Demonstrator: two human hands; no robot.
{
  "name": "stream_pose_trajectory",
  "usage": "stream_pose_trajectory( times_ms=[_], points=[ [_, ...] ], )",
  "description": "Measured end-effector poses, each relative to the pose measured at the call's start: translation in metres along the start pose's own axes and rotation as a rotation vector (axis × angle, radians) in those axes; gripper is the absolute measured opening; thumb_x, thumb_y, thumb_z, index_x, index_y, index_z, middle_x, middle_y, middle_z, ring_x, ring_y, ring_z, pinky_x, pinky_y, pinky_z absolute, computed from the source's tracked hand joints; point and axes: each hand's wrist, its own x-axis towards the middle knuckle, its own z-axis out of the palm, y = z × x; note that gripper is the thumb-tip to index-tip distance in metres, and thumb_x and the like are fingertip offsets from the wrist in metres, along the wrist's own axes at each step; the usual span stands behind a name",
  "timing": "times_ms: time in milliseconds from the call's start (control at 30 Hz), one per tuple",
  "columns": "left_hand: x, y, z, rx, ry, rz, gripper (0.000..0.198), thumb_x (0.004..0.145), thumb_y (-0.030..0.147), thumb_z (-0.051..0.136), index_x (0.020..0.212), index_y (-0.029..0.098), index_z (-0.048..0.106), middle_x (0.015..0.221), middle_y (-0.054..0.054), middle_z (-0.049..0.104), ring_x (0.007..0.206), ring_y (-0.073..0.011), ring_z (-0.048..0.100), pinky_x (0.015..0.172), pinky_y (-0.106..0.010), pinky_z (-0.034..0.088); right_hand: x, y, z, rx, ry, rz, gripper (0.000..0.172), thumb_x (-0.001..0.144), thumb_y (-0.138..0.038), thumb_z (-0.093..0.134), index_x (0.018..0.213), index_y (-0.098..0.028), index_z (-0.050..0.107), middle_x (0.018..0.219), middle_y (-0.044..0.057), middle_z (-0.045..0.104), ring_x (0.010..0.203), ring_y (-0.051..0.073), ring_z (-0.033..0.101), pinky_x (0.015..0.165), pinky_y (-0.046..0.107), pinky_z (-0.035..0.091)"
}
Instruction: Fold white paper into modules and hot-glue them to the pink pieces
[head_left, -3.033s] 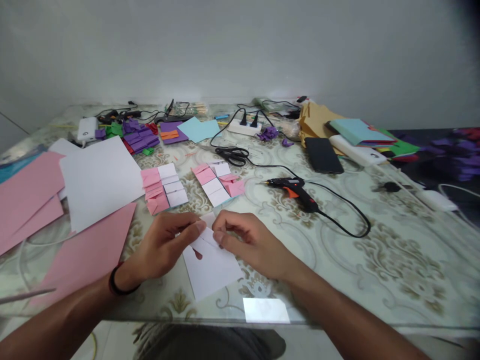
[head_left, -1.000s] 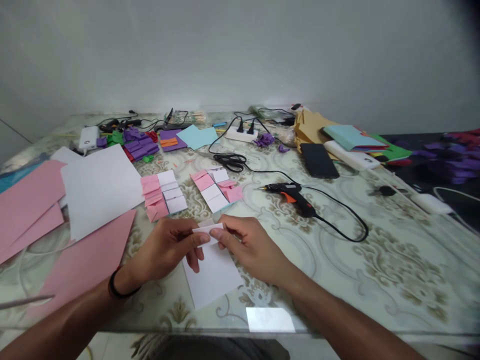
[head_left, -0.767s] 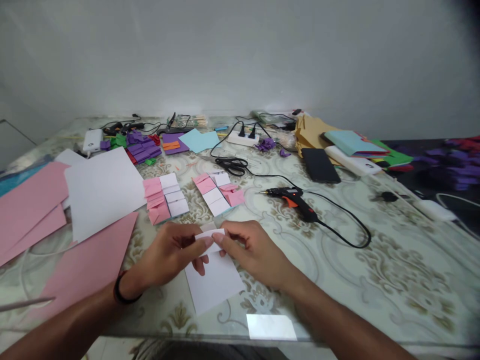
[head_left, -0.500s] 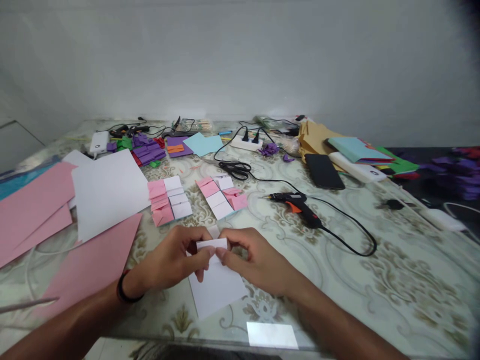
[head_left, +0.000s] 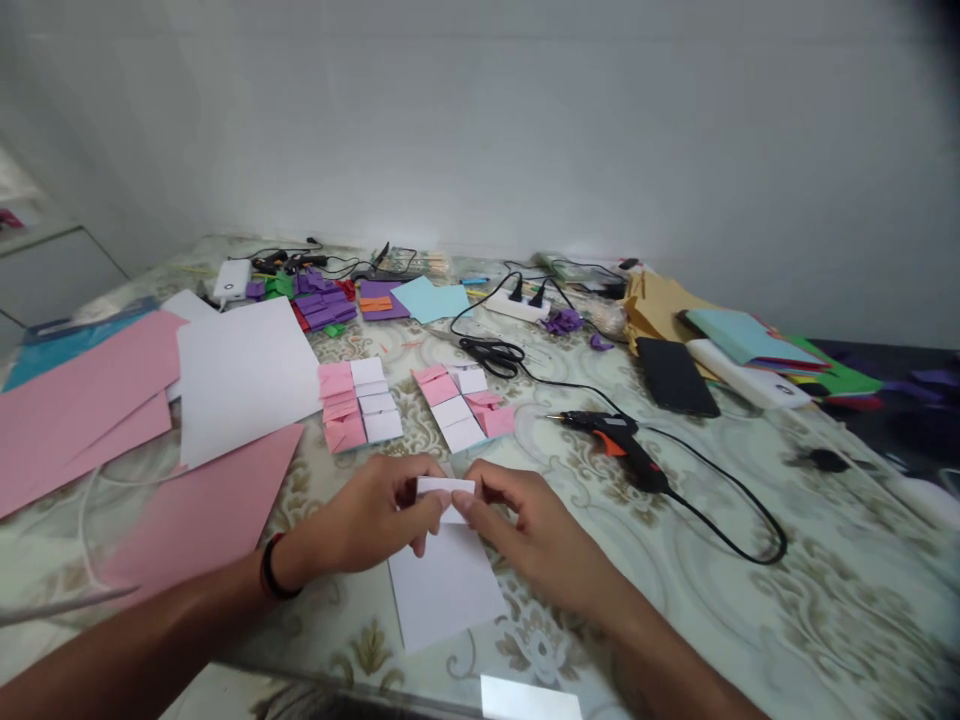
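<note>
A white paper piece (head_left: 453, 588) lies near the table's front edge, its far end folded into a narrow flap. My left hand (head_left: 379, 512) pinches the left end of this fold, thumb on top. On the right end, my right hand (head_left: 525, 520) pinches it too, the two thumbs almost touching. Fingertips behind the fold are hidden. Beyond my hands lie two folded pink-and-white paper blocks, one on the left (head_left: 360, 402) and one on the right (head_left: 461, 405).
Right of my hands lies a glue gun (head_left: 619, 440) with its cord. Black scissors (head_left: 491, 355), a power strip (head_left: 517, 305) and a phone (head_left: 675, 377) are farther back. Pink sheets (head_left: 210, 500) and a large white sheet (head_left: 247, 380) cover the left side.
The view has turned slightly left, so most things appear farther right. Both hands still pinch the folded paper, and its flap now looks flatter and more level.
</note>
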Motion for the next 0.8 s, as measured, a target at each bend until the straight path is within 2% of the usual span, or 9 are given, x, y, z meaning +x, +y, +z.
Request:
stream_pose_trajectory(
  times_ms=[67, 133, 233, 300, 367, 433, 533, 633, 800],
  points=[
    [0.001, -0.001, 0.001, 0.003, 0.003, -0.012, 0.019, 0.097, 0.027, 0.056, 0.082, 0.018, 0.063, 0.061, 0.001, 0.066, 0.054, -0.0128, 0.066, 0.053, -0.021, 0.046, 0.000, 0.001, 0.002, -0.058, 0.021, -0.008, 0.032, 0.102, -0.040, 0.054, 0.077, -0.019, 0.059, 0.071, 0.000, 0.058, 0.067, 0.015, 0.051, 0.059, 0.027, 0.037],
    [0.002, -0.002, 0.002, 0.011, 0.007, -0.009, 0.019, 0.098, 0.029, 0.056, 0.085, 0.018, 0.063, 0.066, 0.000, 0.067, 0.056, -0.0130, 0.067, 0.053, -0.022, 0.046, -0.001, 0.001, 0.005, -0.081, 0.048, -0.007, 0.024, 0.102, -0.038, 0.053, 0.091, -0.020, 0.064, 0.079, 0.002, 0.065, 0.072, 0.017, 0.057, 0.059, 0.026, 0.040],
    [0.003, -0.006, 0.001, 0.035, 0.039, 0.000, 0.017, 0.098, 0.030, 0.057, 0.089, 0.018, 0.064, 0.071, 0.001, 0.068, 0.056, -0.0123, 0.066, 0.053, -0.022, 0.046, -0.003, 0.001, 0.007, -0.071, 0.107, -0.026, 0.018, 0.102, -0.035, 0.053, 0.108, -0.021, 0.064, 0.088, 0.005, 0.069, 0.076, 0.018, 0.061, 0.057, 0.025, 0.042],
    [0.003, -0.007, -0.001, 0.011, 0.099, 0.010, 0.013, 0.097, 0.032, 0.061, 0.100, 0.020, 0.064, 0.071, 0.003, 0.064, 0.056, -0.0121, 0.065, 0.053, -0.022, 0.047, -0.003, -0.001, 0.006, -0.067, 0.141, -0.058, 0.016, 0.102, -0.033, 0.052, 0.101, -0.022, 0.063, 0.087, 0.004, 0.068, 0.075, 0.018, 0.061, 0.057, 0.025, 0.042],
    [0.002, -0.007, -0.005, -0.051, 0.154, 0.041, 0.022, 0.096, 0.033, 0.066, 0.113, 0.022, 0.059, 0.071, 0.006, 0.061, 0.058, -0.0119, 0.065, 0.056, -0.023, 0.049, -0.004, -0.002, 0.004, -0.063, 0.158, -0.071, 0.015, 0.102, -0.031, 0.052, 0.094, -0.022, 0.061, 0.083, 0.003, 0.067, 0.071, 0.017, 0.059, 0.057, 0.025, 0.042],
    [0.002, -0.007, -0.007, -0.127, 0.163, 0.090, 0.028, 0.096, 0.032, 0.068, 0.118, 0.023, 0.055, 0.076, 0.006, 0.061, 0.061, -0.0118, 0.067, 0.062, -0.025, 0.052, -0.004, -0.003, 0.003, -0.062, 0.161, -0.062, 0.012, 0.100, -0.028, 0.054, 0.091, -0.022, 0.060, 0.080, 0.001, 0.066, 0.070, 0.016, 0.059, 0.058, 0.025, 0.043],
    [0.003, -0.008, -0.007, -0.238, 0.124, 0.133, 0.018, 0.098, 0.028, 0.064, 0.111, 0.024, 0.052, 0.084, 0.005, 0.060, 0.068, -0.0127, 0.073, 0.068, -0.027, 0.054, -0.002, -0.002, 0.003, -0.066, 0.166, -0.074, 0.007, 0.097, -0.024, 0.056, 0.091, -0.022, 0.060, 0.082, 0.001, 0.067, 0.073, 0.016, 0.060, 0.060, 0.025, 0.045],
    [0.004, -0.010, -0.003, -0.302, 0.114, 0.135, 0.012, 0.100, 0.021, 0.058, 0.104, 0.024, 0.047, 0.082, 0.006, 0.060, 0.070, -0.0137, 0.075, 0.071, -0.028, 0.055, -0.002, -0.001, 0.003, -0.061, 0.188, -0.095, 0.008, 0.097, -0.023, 0.056, 0.101, -0.023, 0.063, 0.091, 0.004, 0.071, 0.077, 0.018, 0.064, 0.060, 0.026, 0.046],
    [0.004, -0.010, -0.002, -0.205, 0.129, 0.119, 0.003, 0.100, 0.019, 0.054, 0.102, 0.021, 0.054, 0.076, 0.003, 0.068, 0.073, -0.0155, 0.074, 0.073, -0.029, 0.052, -0.003, -0.002, 0.002, -0.045, 0.181, -0.076, 0.015, 0.099, -0.026, 0.058, 0.112, -0.025, 0.065, 0.103, 0.004, 0.073, 0.083, 0.019, 0.067, 0.064, 0.028, 0.049]
  ],
)
